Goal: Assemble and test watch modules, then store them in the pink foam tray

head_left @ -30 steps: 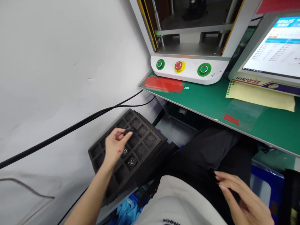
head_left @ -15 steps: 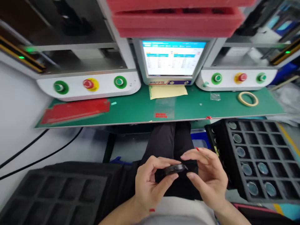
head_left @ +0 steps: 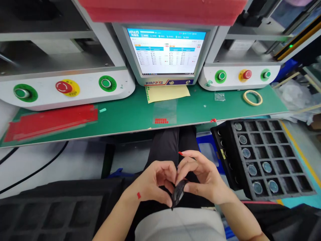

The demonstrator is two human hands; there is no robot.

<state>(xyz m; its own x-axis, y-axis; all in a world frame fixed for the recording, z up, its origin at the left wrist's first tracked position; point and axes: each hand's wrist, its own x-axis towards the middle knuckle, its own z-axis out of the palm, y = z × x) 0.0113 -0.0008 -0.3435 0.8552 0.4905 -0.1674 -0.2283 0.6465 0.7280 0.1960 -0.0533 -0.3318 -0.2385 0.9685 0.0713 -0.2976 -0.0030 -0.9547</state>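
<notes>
A small black round case (head_left: 178,193), like a watch body, is tilted on edge above my lap. My right hand (head_left: 200,179) pinches its upper right side between thumb and fingers. From the other side my left hand (head_left: 157,184) closes round it, its thumb at the lower end of the case. The left fingertips are partly hidden behind the case and the right hand. A bit of red tape (head_left: 180,153) sticks to a right fingertip, and another red piece (head_left: 138,195) is on my left wrist.
On the right, a black compartment tray (head_left: 272,152) holds several round glassy discs (head_left: 252,169). Another black tray (head_left: 57,209) lies at lower left. Red sheets (head_left: 52,122), red stickers (head_left: 162,121) and a tape roll (head_left: 252,97) lie on the green bench (head_left: 120,122) below a monitor (head_left: 165,53).
The case has turned from nearly level to steeply tilted. My right hand has moved in from apart and now grips it too. The view has shifted to the right.
</notes>
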